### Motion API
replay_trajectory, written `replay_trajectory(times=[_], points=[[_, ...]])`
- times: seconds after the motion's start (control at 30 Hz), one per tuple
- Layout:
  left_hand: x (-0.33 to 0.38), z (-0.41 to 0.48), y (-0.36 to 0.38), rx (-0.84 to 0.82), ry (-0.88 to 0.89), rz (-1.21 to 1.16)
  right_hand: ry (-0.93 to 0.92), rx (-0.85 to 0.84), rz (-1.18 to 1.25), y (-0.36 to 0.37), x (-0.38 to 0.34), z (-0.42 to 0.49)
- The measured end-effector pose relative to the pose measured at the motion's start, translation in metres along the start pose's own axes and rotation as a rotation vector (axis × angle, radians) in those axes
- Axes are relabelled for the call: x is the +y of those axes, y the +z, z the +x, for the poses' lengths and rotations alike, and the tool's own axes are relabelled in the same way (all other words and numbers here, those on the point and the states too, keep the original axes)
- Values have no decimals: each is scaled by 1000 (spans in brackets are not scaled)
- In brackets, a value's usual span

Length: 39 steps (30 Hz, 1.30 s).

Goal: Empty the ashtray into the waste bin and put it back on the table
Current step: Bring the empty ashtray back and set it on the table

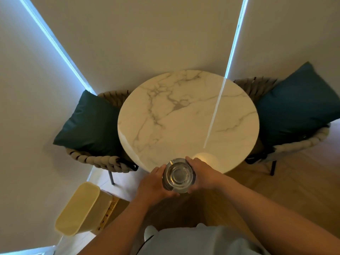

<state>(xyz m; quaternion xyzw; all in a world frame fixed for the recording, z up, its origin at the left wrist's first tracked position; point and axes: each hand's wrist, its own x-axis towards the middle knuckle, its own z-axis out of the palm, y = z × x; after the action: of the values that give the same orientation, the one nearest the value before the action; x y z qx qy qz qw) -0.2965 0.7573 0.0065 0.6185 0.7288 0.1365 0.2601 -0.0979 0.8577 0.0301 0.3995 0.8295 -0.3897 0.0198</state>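
Both hands are on the ashtray point(178, 175) here, a round glass one held at the 6 o'clock edge of the round marble desk point(184, 115). Left hand point(153, 184) has its fingers wrapped on the 9 o'clock side, right hand point(203, 174) clamps the 3 o'clock side. Can't tell if it's resting on the desk or just off it. The cream waste bin point(81, 208) sits on the floor around 8 o'clock from the ashtray, well apart. A woven chair with a dark cushion point(88, 124) sits on either side of the desk.
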Motion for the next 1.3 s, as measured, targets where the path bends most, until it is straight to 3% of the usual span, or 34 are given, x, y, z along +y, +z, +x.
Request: replay_trajectory(times=[0.47, 1.07, 1.3], points=[[32, 70, -3, -78, 74, 41, 80, 31, 52, -38, 41, 16], [-8, 252, -58, -175, 151, 41, 279, 213, 89, -97, 54, 165], [-8, 314, -53, -193, 106, 46, 311, 207, 70, -115, 83, 216]])
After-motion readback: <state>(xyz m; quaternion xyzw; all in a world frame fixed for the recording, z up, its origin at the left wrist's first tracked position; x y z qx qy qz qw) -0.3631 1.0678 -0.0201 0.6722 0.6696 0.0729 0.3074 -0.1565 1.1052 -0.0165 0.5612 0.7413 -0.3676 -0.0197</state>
